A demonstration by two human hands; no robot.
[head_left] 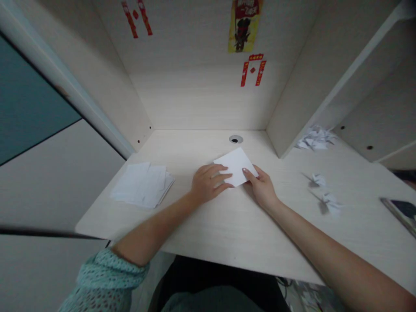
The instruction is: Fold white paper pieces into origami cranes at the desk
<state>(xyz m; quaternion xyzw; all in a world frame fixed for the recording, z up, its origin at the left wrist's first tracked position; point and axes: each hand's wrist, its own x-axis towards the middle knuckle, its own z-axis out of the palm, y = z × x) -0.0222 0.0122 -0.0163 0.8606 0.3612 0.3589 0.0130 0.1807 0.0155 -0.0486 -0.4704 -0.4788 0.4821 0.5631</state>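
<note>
White paper (238, 164): right fingers (249, 175) pinch its edge; left fingers (224, 177), spread, partly cover it. Phone (401, 212): cut off.

So both hands are on one white sheet of paper (238, 162) around the middle of the desk (208, 229). Left hand (208, 182) has its fingers spread over the sheet's left side, and the right hand (261, 186) has the right corner, thumb on top. There's a loose stack of white paper (139, 184) off to the left, kinda messy at the edges. Over on the right you've got two small folded paper pieces (330, 203), a pile of folded paper (315, 138) farther back, and a phone-like thing (401, 212) at the far right edge. Red stickers (253, 70) and a yellow-and-red poster (245, 26) on the back panel (195, 86), plus a round cable hole (235, 139) near its base.
</note>
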